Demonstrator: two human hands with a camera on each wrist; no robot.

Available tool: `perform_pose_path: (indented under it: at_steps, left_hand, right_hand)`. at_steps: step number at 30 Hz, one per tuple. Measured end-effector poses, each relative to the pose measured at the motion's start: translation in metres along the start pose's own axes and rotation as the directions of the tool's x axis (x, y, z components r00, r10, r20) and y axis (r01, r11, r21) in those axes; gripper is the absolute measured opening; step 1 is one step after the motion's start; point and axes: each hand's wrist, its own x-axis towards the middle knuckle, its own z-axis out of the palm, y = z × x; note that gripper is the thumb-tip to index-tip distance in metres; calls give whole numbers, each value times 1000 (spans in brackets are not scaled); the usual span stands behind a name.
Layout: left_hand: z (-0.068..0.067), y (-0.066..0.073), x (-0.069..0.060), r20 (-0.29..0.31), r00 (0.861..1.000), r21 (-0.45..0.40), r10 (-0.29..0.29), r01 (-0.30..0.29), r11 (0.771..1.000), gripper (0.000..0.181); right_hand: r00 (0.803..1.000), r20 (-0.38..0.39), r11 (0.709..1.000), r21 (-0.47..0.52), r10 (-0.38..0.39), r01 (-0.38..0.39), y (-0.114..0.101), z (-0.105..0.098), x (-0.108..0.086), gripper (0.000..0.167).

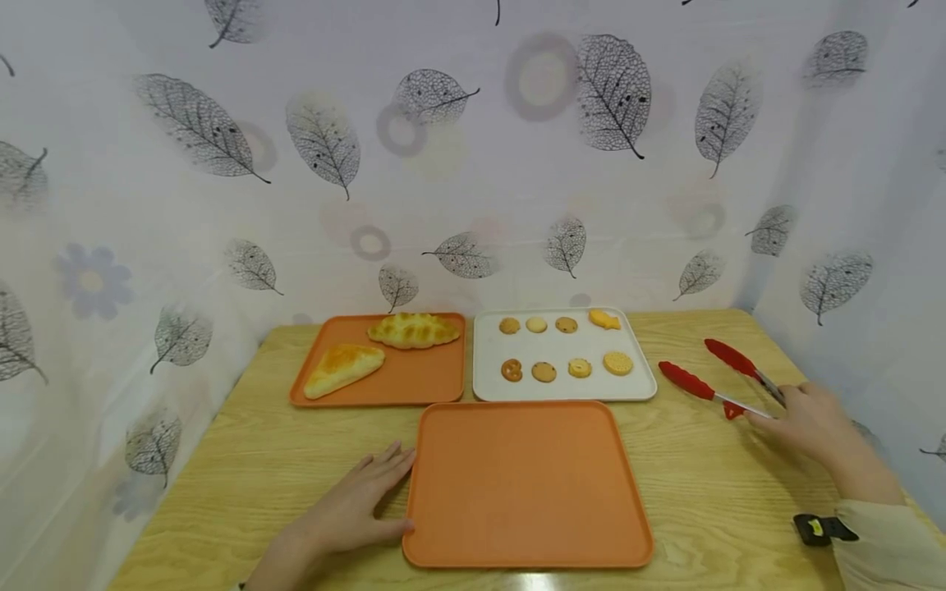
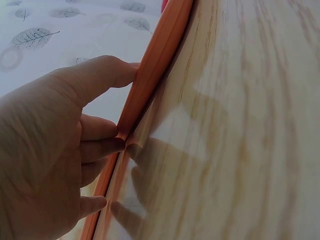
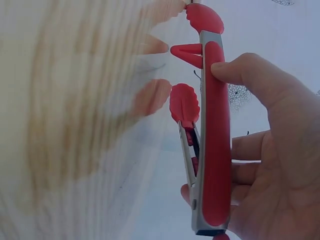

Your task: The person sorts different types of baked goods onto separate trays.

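Note:
My left hand [image 1: 353, 505] rests beside an orange tray [image 1: 528, 484] at the front of the wooden table. Its fingertips and thumb touch the tray's left edge, and the left wrist view shows them against the rim [image 2: 150, 70] with fingers extended. On the right side of the table, my right hand [image 1: 816, 427] holds red-and-silver tongs [image 1: 687, 380]. In the right wrist view the thumb lies on the red handle [image 3: 216, 135], with the other fingers behind it. The tongs' two red scalloped tips stand apart with nothing between them.
At the back left, another orange tray [image 1: 429, 394] carries a triangular pastry [image 1: 344, 371] and a long ridged bread [image 1: 414, 331]. Next to it, a white tray [image 1: 550, 392] bears several small cookies in two rows. A leaf-printed cloth [image 1: 473, 164] hangs behind the table.

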Motion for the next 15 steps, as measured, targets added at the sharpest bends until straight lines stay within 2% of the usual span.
perform_pose_path:
  at_steps: [10, 15]
  left_hand:
    - [1, 0, 0, -8, 1000, -2, 5, -5, 1000, 92]
    - [1, -1, 0, -10, 1000, 12, 7, -7, 1000, 92]
  right_hand:
    - [999, -13, 999, -23, -35, 35, -2, -1, 1, 41]
    - [999, 12, 999, -34, -43, 43, -2, 1, 2, 44]
